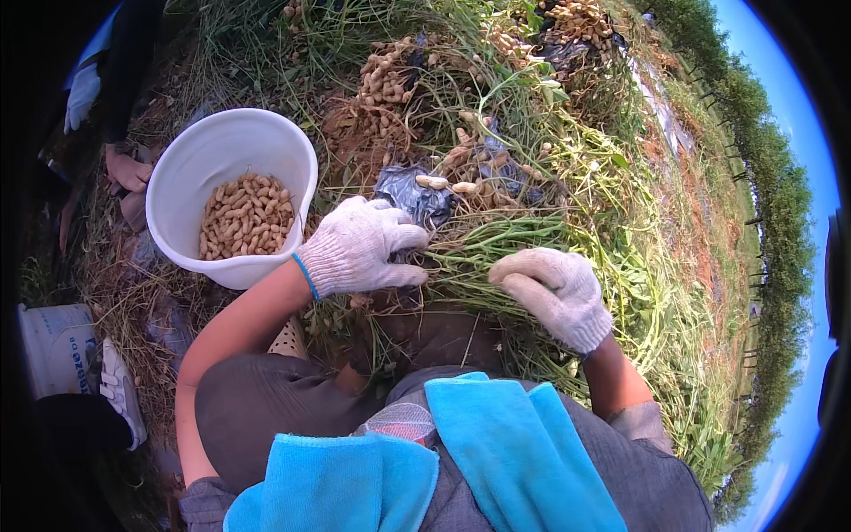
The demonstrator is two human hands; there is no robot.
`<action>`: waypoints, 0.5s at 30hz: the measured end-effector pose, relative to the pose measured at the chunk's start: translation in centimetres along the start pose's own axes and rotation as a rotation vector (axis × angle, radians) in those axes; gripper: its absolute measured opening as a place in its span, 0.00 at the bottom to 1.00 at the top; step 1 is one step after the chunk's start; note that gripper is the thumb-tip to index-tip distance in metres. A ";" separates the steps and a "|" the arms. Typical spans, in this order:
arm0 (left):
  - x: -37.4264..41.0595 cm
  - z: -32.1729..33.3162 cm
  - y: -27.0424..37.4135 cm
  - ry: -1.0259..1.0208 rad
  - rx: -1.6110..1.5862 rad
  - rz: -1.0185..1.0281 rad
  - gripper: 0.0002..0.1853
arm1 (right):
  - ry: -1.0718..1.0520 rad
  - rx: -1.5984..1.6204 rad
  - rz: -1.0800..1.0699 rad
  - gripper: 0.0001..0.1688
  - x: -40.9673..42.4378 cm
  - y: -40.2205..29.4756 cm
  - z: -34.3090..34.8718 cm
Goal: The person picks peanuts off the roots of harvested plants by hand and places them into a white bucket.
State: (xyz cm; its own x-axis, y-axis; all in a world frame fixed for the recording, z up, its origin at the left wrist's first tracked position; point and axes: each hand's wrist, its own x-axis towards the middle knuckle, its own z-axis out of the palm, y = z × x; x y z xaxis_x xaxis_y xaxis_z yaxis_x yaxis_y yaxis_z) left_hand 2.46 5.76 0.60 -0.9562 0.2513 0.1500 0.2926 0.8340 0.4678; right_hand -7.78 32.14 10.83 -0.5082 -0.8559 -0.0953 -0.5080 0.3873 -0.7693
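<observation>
My left hand (pixel 372 249), in a white knit glove, reaches over the root end of a bundle of green peanut plants (pixel 492 249); thumb and fingers are apart. My right hand (pixel 555 289), gloved alike, is closed on stems of those plants. Left of my left hand stands a white plastic bucket (pixel 163 193) with a heap of unshelled peanuts (pixel 247 216) at its bottom. Just beyond my left hand lies crumpled black plastic film (pixel 409 193), with a few peanut pods (pixel 432 181) on and beside it.
More uprooted peanut plants with clustered pods (pixel 385 76) lie beyond the bucket. At the left are another person's bare hand (pixel 127 171) and gloved hand (pixel 82 96), a white shoe (pixel 120 386) and a second bucket (pixel 56 349) bearing writing. Trees (pixel 771 173) line the field's right side.
</observation>
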 end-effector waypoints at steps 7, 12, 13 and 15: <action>-0.4 -0.6 0.3 -0.042 -0.033 0.095 0.27 | 0.344 -0.933 -0.112 0.33 2.3 6.4 -9.9; -0.9 -0.4 0.0 -0.014 -0.042 0.063 0.28 | 0.541 -1.070 0.195 0.56 5.3 10.4 -9.8; -1.0 -0.5 0.1 -0.004 -0.048 0.065 0.28 | 0.478 -1.235 0.269 0.52 5.0 11.6 -10.5; -1.3 -0.5 0.1 0.011 -0.059 0.063 0.28 | 0.399 -1.336 0.446 0.44 3.9 15.6 -13.8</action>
State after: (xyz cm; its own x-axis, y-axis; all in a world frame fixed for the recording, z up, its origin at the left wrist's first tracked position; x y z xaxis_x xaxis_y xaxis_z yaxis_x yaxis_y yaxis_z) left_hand 3.79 5.28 0.90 -0.9357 0.2970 0.1906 0.3529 0.7863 0.5071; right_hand -27.35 39.57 7.18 -0.8344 -0.5193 0.1848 -0.4008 0.8018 0.4432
